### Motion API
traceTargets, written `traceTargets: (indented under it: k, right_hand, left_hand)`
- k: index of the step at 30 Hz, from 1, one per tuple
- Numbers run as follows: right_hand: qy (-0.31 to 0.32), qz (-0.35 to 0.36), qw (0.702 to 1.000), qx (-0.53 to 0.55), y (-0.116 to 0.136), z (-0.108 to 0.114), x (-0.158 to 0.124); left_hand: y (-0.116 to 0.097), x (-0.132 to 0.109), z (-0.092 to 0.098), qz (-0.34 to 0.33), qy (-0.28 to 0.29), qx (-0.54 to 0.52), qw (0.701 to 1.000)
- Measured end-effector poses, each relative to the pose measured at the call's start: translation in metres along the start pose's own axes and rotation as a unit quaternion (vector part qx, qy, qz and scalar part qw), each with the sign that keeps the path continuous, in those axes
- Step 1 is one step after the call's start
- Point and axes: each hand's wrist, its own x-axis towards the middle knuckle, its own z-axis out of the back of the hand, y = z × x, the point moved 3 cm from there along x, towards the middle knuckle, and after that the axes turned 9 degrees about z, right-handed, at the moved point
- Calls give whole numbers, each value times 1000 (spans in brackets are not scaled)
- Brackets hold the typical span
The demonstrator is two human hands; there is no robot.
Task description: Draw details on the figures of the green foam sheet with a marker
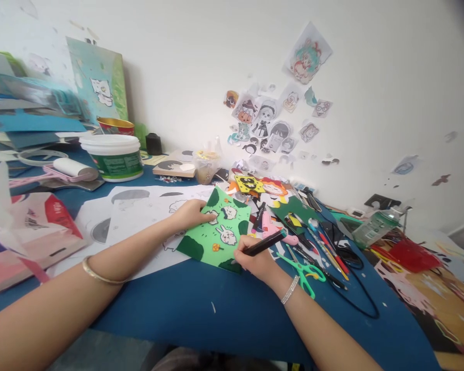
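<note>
A light green card (204, 234) with dark green patches, white cartoon animals and small orange flowers lies tilted on top of white printed sheets. Its upper left edge is gripped by my left hand (195, 212), the thumb resting on the picture side. In my right hand (255, 260) is a black marker (265, 243), the fingers wrapped round it. The marker points down at the dark green patch in the card's lower right corner; my fingers hide whether its tip touches. Green scissors (307, 272) lie just right of my right wrist.
Pens (328, 252), a pink glue gun (278, 229) and a black cable (371, 306) crowd the right side of the blue table (201, 314). A white-and-green tub (116, 159) stands back left, near a pink-and-red bag (31, 242). A clear bottle (379, 226) leans at right.
</note>
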Motion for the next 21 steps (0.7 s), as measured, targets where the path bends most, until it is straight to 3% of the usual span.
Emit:
traceTargets:
  k: [16, 21]
  right_hand:
    - [-31, 6, 999, 19, -3, 6, -1]
    - [-5, 6, 1000, 24, 3, 6, -4]
  left_hand:
    - [-1, 0, 0, 0, -2, 12, 1000]
    - [-1, -1, 1, 5, 3, -14, 1000]
